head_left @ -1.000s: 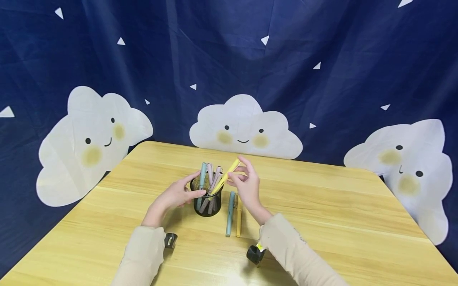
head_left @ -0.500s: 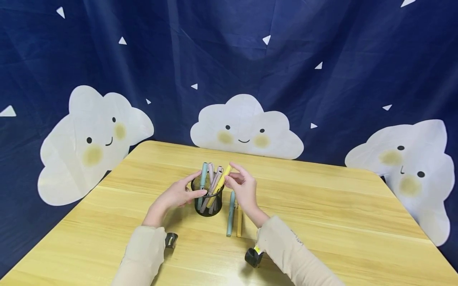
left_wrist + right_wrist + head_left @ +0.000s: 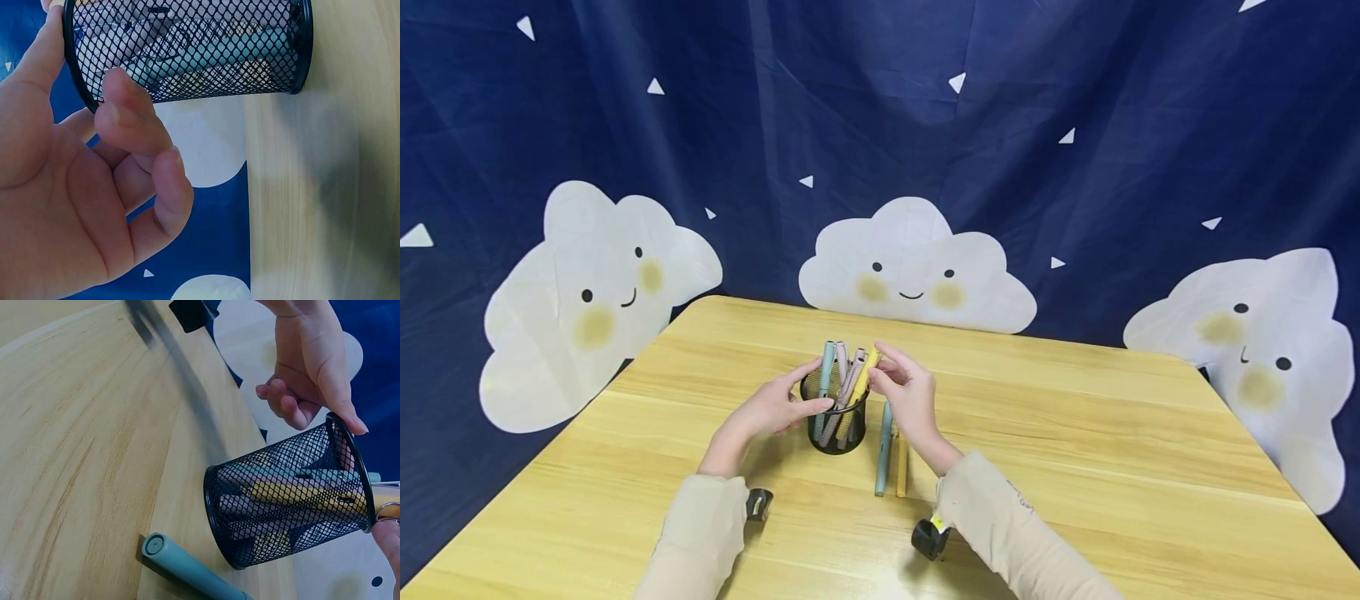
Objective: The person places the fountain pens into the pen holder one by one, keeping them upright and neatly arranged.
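Note:
A black mesh pen holder (image 3: 837,450) stands upright on the table, with a teal pen (image 3: 827,367) and light purple pens (image 3: 853,377) leaning inside. My left hand (image 3: 767,410) grips its rim, thumb at the near side and index finger at the far side. In the left wrist view, other fingers (image 3: 169,187) curl loosely beside the mesh wall. My right hand (image 3: 912,398) pinches the upper end of a yellow pen (image 3: 862,382). That pen's lower part shows through the mesh in the right wrist view, where only a fingertip (image 3: 387,540) of the right hand appears at the rim.
Another teal pen (image 3: 883,467) and an ochre pen (image 3: 902,471) lie side by side on the wooden table (image 3: 1075,450), just right of the holder. Black devices (image 3: 931,540) sit at both wrists. A dark blue curtain (image 3: 880,108) with clouds hangs behind the table.
My right hand has moved left and down, lowering the yellow pen deeper into the holder, so the pen stands steeper. The left hand keeps its place on the rim.

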Demonstrator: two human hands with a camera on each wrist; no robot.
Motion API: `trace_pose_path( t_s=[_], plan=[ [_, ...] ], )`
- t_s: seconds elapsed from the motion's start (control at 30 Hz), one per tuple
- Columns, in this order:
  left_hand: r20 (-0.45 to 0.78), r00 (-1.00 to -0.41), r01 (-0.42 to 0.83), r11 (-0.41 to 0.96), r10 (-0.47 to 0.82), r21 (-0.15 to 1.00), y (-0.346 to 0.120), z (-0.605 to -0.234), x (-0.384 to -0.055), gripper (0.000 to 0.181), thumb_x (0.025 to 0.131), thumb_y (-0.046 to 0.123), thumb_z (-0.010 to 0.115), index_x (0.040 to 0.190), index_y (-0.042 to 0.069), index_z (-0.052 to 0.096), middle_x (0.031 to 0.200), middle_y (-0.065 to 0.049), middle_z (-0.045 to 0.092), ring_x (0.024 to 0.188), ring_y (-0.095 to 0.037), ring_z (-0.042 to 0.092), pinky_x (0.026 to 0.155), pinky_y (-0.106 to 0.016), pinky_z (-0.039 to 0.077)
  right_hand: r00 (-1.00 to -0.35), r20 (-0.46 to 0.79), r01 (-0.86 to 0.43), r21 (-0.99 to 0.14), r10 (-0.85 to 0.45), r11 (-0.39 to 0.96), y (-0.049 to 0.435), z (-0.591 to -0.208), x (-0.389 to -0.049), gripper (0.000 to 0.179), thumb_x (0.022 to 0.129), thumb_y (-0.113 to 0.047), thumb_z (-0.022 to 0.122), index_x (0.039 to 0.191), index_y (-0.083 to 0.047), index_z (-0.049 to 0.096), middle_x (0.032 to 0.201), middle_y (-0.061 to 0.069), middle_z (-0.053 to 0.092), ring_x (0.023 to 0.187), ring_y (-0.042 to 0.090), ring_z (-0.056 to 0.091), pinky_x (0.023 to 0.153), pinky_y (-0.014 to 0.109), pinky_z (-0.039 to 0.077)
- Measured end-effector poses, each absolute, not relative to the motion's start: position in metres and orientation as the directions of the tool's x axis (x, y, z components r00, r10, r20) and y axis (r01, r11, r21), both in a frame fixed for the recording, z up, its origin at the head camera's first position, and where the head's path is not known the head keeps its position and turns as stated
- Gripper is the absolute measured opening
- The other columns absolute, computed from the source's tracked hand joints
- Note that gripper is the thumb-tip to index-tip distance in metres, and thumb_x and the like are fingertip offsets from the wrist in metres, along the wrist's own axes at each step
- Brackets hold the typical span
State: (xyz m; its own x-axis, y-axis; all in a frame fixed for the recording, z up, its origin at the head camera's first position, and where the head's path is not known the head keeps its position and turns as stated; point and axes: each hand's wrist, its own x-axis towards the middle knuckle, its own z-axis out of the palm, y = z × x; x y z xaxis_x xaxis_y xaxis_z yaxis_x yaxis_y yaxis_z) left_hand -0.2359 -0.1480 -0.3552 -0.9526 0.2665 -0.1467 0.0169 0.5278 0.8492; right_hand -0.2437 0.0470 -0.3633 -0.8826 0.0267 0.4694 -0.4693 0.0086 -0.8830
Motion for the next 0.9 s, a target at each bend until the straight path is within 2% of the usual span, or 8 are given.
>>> trace_pose_path(
  t_s=[0.17, 0.4, 0.5, 0.63, 0.9],
  plan=[
    [-0.14, -0.954, 0.024, 0.533, 0.266, 0.846, -0.148, -0.356, -0.236, 0.074, 0.08, 0.037, 0.066, 0.142, 0.028, 0.026, 0.051, -0.004, 0.043, 0.04, -0.013, 0.033, 0.041, -0.024, 0.03, -0.88, 0.474, -0.474, -0.881, 0.022, 0.012, 0.047, -0.361, -0.242, 0.034, 0.077, 0.013, 0.061, 0.11, 0.01, 0.058, 0.088, 0.025, 0.059, 0.076, 0.036, 0.062, 0.063, 0.028, 0.051],
    [-0.14, -0.955, 0.021, 0.533, 0.26, 0.846, -0.148, -0.357, -0.237, 0.075, 0.079, 0.038, 0.066, 0.142, 0.029, 0.026, 0.052, -0.003, 0.043, 0.041, -0.013, 0.034, 0.041, -0.024, 0.031, -0.847, 0.531, -0.527, -0.832, -0.024, 0.173, 0.045, -0.346, -0.227, 0.024, 0.074, 0.01, 0.064, 0.098, 0.012, 0.062, 0.085, 0.025, 0.062, 0.075, 0.036, 0.061, 0.066, 0.028, 0.051],
    [-0.141, -0.955, 0.021, 0.534, 0.262, 0.845, -0.148, -0.357, -0.237, 0.074, 0.08, 0.037, 0.065, 0.142, 0.028, 0.025, 0.051, -0.003, 0.043, 0.041, -0.013, 0.033, 0.041, -0.024, 0.031, -0.845, 0.534, -0.526, -0.825, -0.021, 0.207, 0.045, -0.335, -0.217, 0.02, 0.074, 0.012, 0.063, 0.094, 0.014, 0.062, 0.088, 0.026, 0.061, 0.076, 0.038, 0.06, 0.068, 0.034, 0.051],
    [-0.144, -0.954, 0.021, 0.537, 0.263, 0.843, -0.148, -0.357, -0.238, 0.075, 0.08, 0.038, 0.065, 0.142, 0.029, 0.025, 0.051, -0.003, 0.043, 0.041, -0.012, 0.033, 0.041, -0.024, 0.031, -0.849, 0.529, -0.517, -0.823, -0.013, 0.235, 0.045, -0.333, -0.214, 0.016, 0.075, 0.011, 0.063, 0.09, 0.014, 0.063, 0.09, 0.024, 0.06, 0.077, 0.036, 0.059, 0.067, 0.034, 0.051],
    [-0.137, -0.955, 0.028, 0.541, 0.263, 0.84, -0.148, -0.358, -0.238, 0.074, 0.08, 0.037, 0.065, 0.142, 0.028, 0.025, 0.052, -0.003, 0.043, 0.042, -0.013, 0.035, 0.042, -0.025, 0.032, -0.879, 0.476, -0.475, -0.862, -0.038, 0.176, 0.048, -0.338, -0.217, 0.019, 0.082, 0.007, 0.058, 0.098, 0.015, 0.06, 0.098, 0.025, 0.056, 0.083, 0.035, 0.056, 0.061, 0.032, 0.052]
  ],
)
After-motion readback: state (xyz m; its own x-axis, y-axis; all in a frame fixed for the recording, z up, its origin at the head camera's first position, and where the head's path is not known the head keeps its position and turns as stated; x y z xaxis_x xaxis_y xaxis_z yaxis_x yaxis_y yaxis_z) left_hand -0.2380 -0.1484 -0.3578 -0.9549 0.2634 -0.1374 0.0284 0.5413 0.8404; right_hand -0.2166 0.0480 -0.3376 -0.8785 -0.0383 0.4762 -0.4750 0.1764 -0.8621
